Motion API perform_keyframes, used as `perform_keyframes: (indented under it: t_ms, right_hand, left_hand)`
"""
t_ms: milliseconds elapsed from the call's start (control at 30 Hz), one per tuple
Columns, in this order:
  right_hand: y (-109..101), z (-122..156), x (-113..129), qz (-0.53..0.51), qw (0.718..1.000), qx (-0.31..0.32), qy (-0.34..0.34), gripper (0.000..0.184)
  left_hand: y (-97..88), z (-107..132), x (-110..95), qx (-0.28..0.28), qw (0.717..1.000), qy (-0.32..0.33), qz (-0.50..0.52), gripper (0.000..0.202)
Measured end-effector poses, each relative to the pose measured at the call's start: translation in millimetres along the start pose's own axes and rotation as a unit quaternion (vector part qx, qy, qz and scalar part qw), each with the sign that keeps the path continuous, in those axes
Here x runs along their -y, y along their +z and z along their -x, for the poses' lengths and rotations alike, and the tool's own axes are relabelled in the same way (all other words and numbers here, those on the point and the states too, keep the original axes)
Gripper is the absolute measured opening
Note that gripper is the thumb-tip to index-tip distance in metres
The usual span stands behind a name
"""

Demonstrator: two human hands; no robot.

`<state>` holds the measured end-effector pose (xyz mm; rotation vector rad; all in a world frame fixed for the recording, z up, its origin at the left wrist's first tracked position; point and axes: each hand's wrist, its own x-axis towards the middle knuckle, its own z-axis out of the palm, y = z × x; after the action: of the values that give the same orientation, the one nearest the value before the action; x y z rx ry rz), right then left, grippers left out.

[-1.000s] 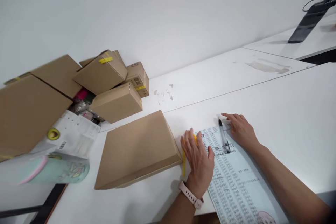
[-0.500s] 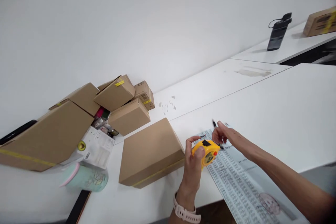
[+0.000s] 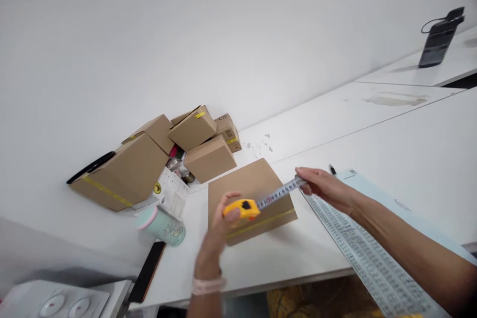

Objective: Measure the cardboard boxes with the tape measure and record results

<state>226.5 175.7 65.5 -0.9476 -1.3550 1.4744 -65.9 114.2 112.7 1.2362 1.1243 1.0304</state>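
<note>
In my left hand [image 3: 218,223] is a yellow tape measure [image 3: 242,208], its case gripped between thumb and fingers. A stretch of the metal blade [image 3: 278,195], marked with numbers, runs out to my right hand [image 3: 316,184], whose fingers pinch the free end. Both hands are in front of and above a closed cardboard box [image 3: 246,177] with a strip of yellow tape on its side. A printed sheet [image 3: 357,228] lies on the table under my right forearm, and a black pen [image 3: 332,169] rests beyond it.
More cardboard boxes [image 3: 211,159] are piled against the wall at left. A mint tumbler [image 3: 164,226] stands near papers [image 3: 173,193]. A dark bottle [image 3: 438,44] is at far right. The white table [image 3: 290,253] ends at its front edge.
My hands have drawn apart, and the tape blade now stretches between them. Both hands have come away from the sheet toward the box. The view has swung left.
</note>
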Motion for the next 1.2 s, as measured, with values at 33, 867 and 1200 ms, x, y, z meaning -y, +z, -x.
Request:
perform_keyframes:
  t_ms: [33, 867, 1200]
  right_hand:
    - [-5, -11, -2, -0.015, 1.0, -0.018, -0.004, 0.055]
    - [27, -88, -52, 0.204, 0.977, -0.041, 0.05, 0.06]
    - [24, -89, -54, 0.247, 0.968, -0.014, 0.044, 0.057]
  left_hand:
    - [-26.3, 0, -9, -0.01, 1.0, 0.002, -0.012, 0.057]
    - [-207.0, -27, 20, 0.038, 0.995, -0.07, -0.054, 0.034]
    - [-213.4, -26, 29, 0.077, 0.993, -0.072, -0.043, 0.036]
